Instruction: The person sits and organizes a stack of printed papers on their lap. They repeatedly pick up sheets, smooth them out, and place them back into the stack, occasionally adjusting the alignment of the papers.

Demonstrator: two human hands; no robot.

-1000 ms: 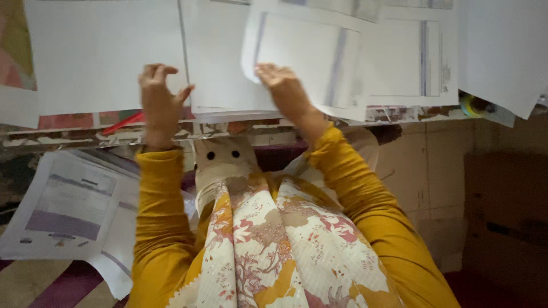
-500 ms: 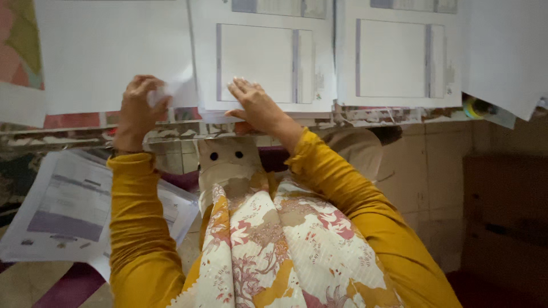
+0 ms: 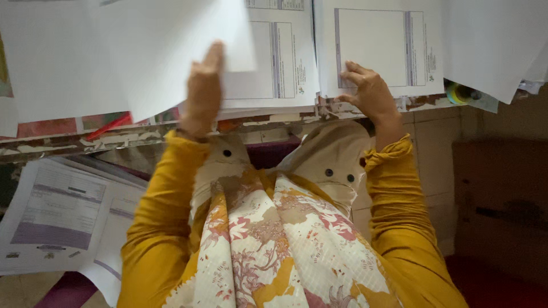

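Left hand, upper centre, lifts a blank sheet, fingers pinching its edge. Right hand rests spread on a printed form on the tabletop.

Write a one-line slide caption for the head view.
Left hand lifts a blank white sheet while right hand rests on a printed form at the table edge.

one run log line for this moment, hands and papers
left hand: lifting blank sheet | right hand: resting on printed form | surface: worn table edge | floor: more forms
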